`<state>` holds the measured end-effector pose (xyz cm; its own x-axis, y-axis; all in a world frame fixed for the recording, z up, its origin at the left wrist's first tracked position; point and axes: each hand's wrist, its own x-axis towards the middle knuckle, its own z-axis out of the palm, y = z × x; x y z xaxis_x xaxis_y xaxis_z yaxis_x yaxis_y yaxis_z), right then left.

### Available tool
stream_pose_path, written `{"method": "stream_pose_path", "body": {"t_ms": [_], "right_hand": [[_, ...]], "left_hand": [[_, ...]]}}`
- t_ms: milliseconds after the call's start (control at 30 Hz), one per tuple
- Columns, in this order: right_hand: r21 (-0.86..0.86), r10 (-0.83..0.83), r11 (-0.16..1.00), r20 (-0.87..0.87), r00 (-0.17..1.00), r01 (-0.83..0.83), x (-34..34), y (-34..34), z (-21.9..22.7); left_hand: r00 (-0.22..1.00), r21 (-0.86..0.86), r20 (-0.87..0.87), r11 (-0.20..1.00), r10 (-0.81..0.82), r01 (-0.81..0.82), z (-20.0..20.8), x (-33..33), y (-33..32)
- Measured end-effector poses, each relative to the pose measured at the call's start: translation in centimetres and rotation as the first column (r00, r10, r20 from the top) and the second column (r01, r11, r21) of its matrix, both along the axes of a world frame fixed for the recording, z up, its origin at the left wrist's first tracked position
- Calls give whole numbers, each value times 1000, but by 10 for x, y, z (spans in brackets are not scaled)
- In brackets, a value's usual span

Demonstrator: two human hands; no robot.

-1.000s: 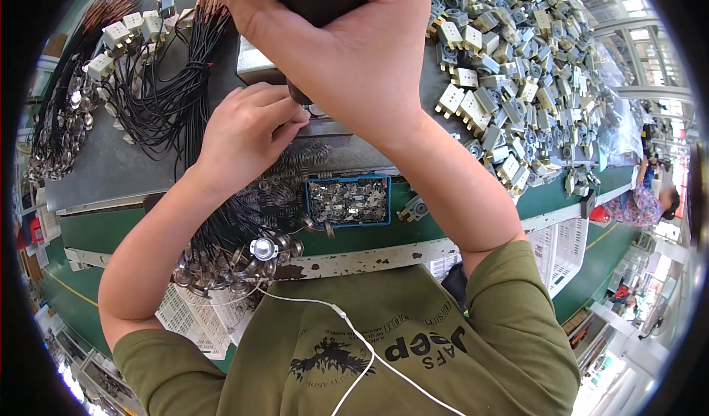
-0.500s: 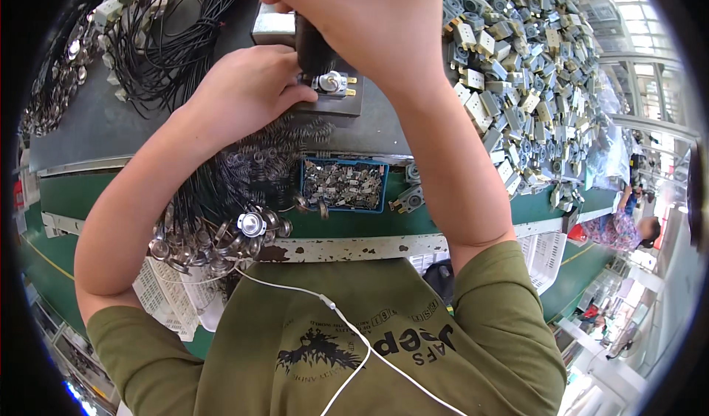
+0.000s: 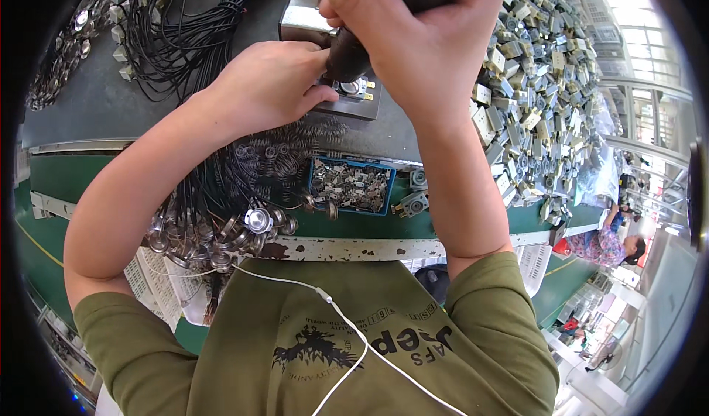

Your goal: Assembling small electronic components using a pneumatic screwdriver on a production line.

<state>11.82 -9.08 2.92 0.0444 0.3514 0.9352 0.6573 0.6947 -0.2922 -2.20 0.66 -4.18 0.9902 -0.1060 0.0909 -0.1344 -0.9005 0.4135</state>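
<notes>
My right hand [image 3: 432, 58] is wrapped round a thick black handheld tool, probably a power screwdriver [image 3: 349, 56]. Its narrower end points down at a small part with brass terminals [image 3: 357, 87], which sits on a dark metal block [image 3: 360, 109]. From the left, my left hand [image 3: 273, 82] reaches to the same spot. Its fingers are curled beside the tool's lower end, with the thumb at the block's edge. Whatever those fingers pinch is hidden. The tool's tip also cannot be seen.
A shiny metal box [image 3: 304, 19] stands behind the block. Grey switch-like parts [image 3: 528, 113] are heaped on the right. Black cables [image 3: 185, 36] lie at left, with round metal caps [image 3: 214, 239] near the front edge. A blue tray [image 3: 351, 187] holds small metal pieces. Someone [image 3: 609, 245] sits far right.
The right hand and tool have shifted right and tilted, showing more of the tool's body. My left hand stays at the block. The whole view has moved slightly.
</notes>
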Motion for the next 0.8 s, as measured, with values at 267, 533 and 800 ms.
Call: {"method": "stream_pose_path", "body": {"t_ms": [267, 533, 800], "right_hand": [[-202, -160, 974, -295, 942, 102, -46, -20, 4], [-381, -598, 800, -443, 668, 464, -70, -50, 58], [-443, -633, 774, -539, 556, 452, -12, -72, 27]], "left_hand": [[997, 19, 78, 1000, -5, 3, -16, -2, 7], [966, 110, 232, 990, -114, 91, -3, -5, -9], [962, 74, 176, 978, -207, 197, 14, -6, -6]]}}
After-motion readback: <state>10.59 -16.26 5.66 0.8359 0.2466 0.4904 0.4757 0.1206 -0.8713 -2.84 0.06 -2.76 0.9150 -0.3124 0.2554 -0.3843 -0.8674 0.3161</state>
